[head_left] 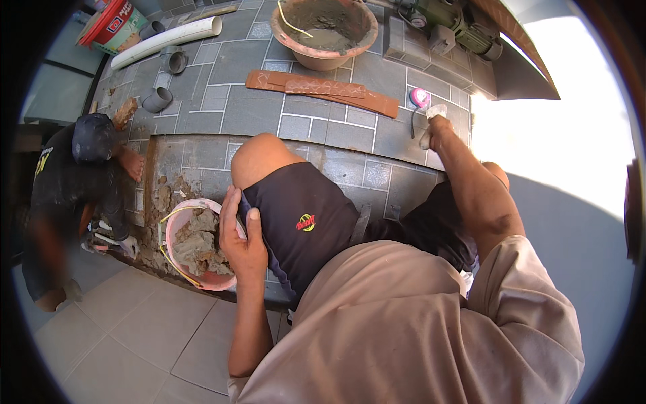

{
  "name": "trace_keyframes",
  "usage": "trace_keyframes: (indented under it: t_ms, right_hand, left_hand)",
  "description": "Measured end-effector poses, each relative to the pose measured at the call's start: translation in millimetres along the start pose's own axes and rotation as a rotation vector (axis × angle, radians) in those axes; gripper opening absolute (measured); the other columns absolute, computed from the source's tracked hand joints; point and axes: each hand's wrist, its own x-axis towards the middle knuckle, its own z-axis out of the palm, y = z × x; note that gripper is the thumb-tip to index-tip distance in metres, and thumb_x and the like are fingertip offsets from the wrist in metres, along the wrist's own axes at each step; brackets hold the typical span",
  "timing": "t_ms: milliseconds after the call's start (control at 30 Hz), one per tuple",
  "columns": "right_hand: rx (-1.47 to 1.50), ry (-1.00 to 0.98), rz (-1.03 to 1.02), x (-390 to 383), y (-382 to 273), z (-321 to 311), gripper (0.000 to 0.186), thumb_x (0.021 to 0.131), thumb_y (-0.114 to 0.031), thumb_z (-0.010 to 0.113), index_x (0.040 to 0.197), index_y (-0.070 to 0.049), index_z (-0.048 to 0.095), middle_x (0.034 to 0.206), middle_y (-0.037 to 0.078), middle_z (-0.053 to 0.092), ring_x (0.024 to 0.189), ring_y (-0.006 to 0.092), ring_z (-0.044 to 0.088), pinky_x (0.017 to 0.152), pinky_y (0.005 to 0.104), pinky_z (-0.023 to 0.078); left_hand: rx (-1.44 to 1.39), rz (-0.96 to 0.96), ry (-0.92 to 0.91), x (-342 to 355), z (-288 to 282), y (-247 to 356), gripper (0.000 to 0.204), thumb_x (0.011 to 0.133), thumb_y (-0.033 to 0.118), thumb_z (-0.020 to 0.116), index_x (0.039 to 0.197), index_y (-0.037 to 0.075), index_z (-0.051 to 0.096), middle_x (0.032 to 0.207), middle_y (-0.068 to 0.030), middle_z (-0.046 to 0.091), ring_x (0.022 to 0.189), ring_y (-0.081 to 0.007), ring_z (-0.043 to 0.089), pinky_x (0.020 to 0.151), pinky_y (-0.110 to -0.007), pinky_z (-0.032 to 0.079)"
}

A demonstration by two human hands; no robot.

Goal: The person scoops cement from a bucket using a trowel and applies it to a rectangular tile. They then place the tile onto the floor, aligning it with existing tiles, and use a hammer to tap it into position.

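Pink rubble-filled basin [195, 246] sits at the step edge, its near rim clasped by the left hand [241, 242], while the right hand [434, 128], far off, seemingly grasps a trowel [431, 124].

The left hand [242, 239] rests on the rim of a small bowl [176, 225] full of rubble, just left of the person's knee. The right hand [436, 126] reaches far ahead to a tool [431, 128] on the tiled floor [256, 108]. Beyond lie boards [323, 91], then a big bowl [323, 34]. A pipe [168, 40] lies far left. Another person [74, 182] crouches at the left.
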Motion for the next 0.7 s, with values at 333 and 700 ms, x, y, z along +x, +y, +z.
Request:
trace_keyframes:
  t_ms: [333, 700]
  right_hand:
    - [-0.58, -0.066, -0.129, -7, 30, -189, 0.037, 0.076, -0.026, 0.076, 0.104, -0.004, 0.07, 0.093, 0.014, 0.074, 0.093, 0.0275, 0.072, 0.084, 0.0411, 0.056]
    - [0.078, 0.238, -0.012, -22, 170, -83, 0.043, 0.102, -0.031, 0.057, 0.13, 0.002, 0.057, 0.123, 0.032, 0.065, 0.115, 0.0513, 0.063, 0.099, 0.0538, 0.049]
  left_hand:
    - [0.281, 0.136, -0.049, -9, 4, 51, 0.07, 0.098, 0.026, 0.064, 0.157, -0.002, 0.039, 0.162, -0.0283, 0.034, 0.152, -0.0427, 0.032, 0.124, -0.052, 0.023]
    - [0.507, 0.13, -0.02, -16, 46, 124, 0.057, 0.101, 0.019, 0.057, 0.152, -0.003, 0.046, 0.158, -0.0236, 0.045, 0.148, -0.0374, 0.039, 0.123, -0.048, 0.026]
